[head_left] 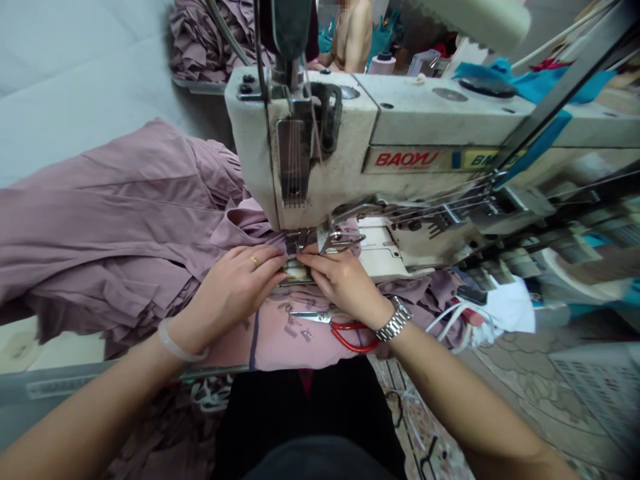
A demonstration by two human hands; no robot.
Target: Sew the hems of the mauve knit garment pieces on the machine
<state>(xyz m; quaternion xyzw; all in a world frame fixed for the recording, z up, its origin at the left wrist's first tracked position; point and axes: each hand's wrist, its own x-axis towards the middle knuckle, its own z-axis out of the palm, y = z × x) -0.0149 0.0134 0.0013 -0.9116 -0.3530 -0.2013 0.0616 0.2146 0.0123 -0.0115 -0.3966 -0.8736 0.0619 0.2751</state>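
A mauve garment (140, 207) lies spread to the left of the sewing machine (425, 117), its edge running in under the presser foot (300, 240). My left hand (245, 273), with a gold ring, is closed on the fabric just left of the foot, fingertips close to the needle area. From the right, my right hand (345, 277) pinches at the fabric by the foot; its fingertips partly hide what they hold. Red-handled scissors (350, 333) lie beneath my right wrist on a pink cloth (295, 343), among small mauve scraps (300, 330).
More mauve fabric pieces (210, 40) are heaped behind the machine, where another person's arm (353, 40) shows. Thread strands run along the machine's right side. A white cloth bundle (510, 307) sits at the right, with a white plastic basket (600, 387) lower down.
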